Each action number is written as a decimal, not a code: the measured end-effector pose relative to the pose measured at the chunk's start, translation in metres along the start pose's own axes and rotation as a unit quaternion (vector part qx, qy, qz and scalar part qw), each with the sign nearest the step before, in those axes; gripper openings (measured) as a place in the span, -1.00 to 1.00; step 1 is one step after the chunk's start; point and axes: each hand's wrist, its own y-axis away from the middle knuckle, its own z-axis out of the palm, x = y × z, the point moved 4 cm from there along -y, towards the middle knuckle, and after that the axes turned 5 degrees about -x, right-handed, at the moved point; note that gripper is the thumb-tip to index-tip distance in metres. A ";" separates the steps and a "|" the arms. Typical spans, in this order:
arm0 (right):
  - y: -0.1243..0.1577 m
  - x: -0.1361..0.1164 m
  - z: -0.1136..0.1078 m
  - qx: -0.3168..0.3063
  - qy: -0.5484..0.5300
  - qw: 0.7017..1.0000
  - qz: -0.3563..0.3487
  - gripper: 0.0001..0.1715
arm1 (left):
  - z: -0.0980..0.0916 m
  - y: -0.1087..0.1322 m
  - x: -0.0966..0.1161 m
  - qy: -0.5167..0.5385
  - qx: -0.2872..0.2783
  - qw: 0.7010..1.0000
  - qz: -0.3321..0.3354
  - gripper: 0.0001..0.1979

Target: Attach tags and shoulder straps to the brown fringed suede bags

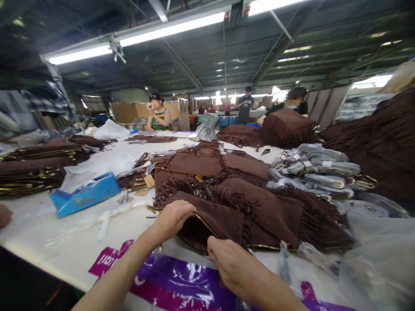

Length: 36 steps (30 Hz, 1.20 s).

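A brown suede fringed bag (223, 220) with a gold frame edge lies at the near edge of the white table (48, 242). My left hand (171, 218) is closed over its left corner, fingers curled on the suede. The bag's near edge is gripped by my right hand (231, 263), fingers curled under so that what is beneath them is hidden. More brown fringed bags (207, 166) are piled just behind it. A purple printed plastic sheet (181, 280) lies under my forearms.
A blue tray (86, 198) sits at left beside stacks of brown bags (32, 170). Plastic-wrapped straps with gold hardware (320, 170) lie at right, with clear plastic bags (379, 250) nearer. Other people stand and sit at the far tables.
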 end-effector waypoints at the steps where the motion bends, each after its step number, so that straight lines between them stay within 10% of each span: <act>1: 0.001 -0.001 0.001 0.007 0.008 1.000 -0.003 -0.72 | 0.000 0.000 0.000 -0.002 0.003 1.000 0.001 -0.75; 9: 0.001 0.006 -0.021 0.121 -0.086 0.983 -0.104 -0.76 | 0.001 0.011 0.028 -0.052 0.126 0.990 0.028 -0.75; 13: 0.001 0.022 -0.031 0.103 -0.196 0.971 -0.089 -0.77 | 0.033 0.013 0.060 -0.062 -0.013 0.995 0.073 -0.76; 19: -0.001 0.044 -0.042 0.115 -0.315 0.940 -0.063 -0.71 | 0.060 -0.019 0.049 0.046 -0.132 0.989 -0.058 -0.71; 26: 0.007 0.050 -0.043 0.050 -0.373 0.926 -0.035 -0.64 | 0.066 -0.032 0.041 0.199 -0.129 0.970 -0.059 -0.74; 36: -0.001 0.051 -0.038 0.171 -0.145 0.974 0.000 -0.76 | 0.077 -0.036 0.037 0.186 -0.124 0.972 -0.076 -0.63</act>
